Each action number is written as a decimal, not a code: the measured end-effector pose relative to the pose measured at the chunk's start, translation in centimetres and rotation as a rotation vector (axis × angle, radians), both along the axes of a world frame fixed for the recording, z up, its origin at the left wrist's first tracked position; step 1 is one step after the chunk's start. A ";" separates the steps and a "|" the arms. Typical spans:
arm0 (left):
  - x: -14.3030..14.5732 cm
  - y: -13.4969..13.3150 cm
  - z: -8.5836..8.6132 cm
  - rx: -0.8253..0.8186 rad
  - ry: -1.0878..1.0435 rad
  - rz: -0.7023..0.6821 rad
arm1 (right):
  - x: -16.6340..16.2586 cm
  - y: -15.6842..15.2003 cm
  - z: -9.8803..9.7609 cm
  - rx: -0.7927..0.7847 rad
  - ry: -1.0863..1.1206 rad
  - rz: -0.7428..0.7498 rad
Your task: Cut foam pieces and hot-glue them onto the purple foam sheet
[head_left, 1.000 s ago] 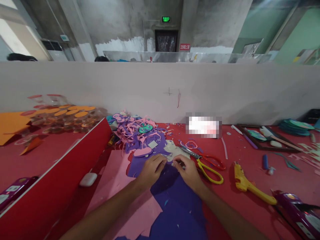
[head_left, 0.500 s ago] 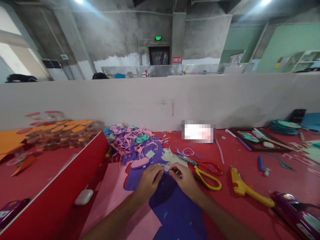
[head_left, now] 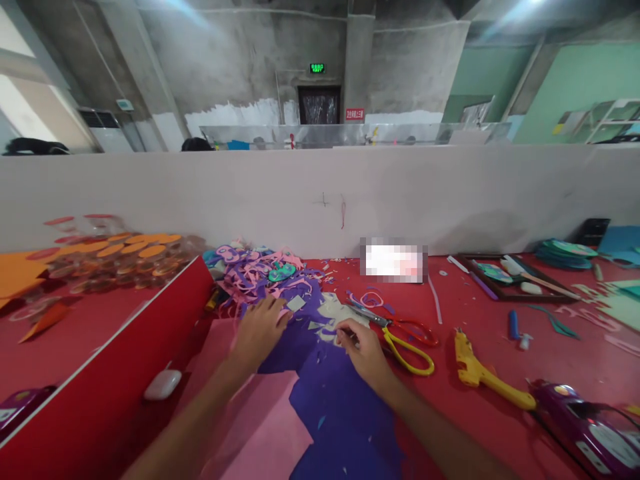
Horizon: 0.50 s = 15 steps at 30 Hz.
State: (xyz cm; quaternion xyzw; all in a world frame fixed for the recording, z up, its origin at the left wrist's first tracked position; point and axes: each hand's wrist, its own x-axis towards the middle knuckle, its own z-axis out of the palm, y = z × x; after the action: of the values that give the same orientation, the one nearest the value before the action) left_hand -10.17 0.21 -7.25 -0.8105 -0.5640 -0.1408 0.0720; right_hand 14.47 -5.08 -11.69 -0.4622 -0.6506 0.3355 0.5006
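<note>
My left hand (head_left: 261, 328) lies palm down over the near side of a heap of pink and purple foam scraps (head_left: 255, 272), fingers stretched out. A pink foam piece lies under it, mostly hidden. Just beyond its fingertips is a small pale square (head_left: 296, 303). My right hand (head_left: 366, 348) is curled, thumb and forefinger together, beside white scraps (head_left: 333, 313); whether anything is in the pinch I cannot make out. Below both hands spreads a purple foam sheet (head_left: 345, 420), next to a pink sheet (head_left: 265, 427). Scissors (head_left: 400, 333) with one red and one yellow handle lie right of my right hand.
A yellow glue gun (head_left: 485, 377) and a purple device (head_left: 585, 427) lie on the right. Beyond them is a dark-framed tray (head_left: 540, 297). A red divider (head_left: 125, 333) runs along the left, with orange-topped clear containers (head_left: 135, 257) behind it. A white partition (head_left: 280, 193) closes the back.
My hands have come apart. The left moved left onto the pink piece by the heap, and its fingers straightened. My right hand stayed near the white scraps. The view shifted slightly.
</note>
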 end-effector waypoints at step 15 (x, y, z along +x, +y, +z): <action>-5.2 3.7 -1.2 -0.383 0.037 0.059 | -0.1 -0.2 0.1 -0.037 0.016 -0.002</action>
State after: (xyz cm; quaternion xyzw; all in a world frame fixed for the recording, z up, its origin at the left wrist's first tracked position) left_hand -15.40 3.94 -8.46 -0.7950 -0.6025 -0.0139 -0.0694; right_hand 14.37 -5.24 -11.63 -0.4696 -0.6396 0.3506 0.4974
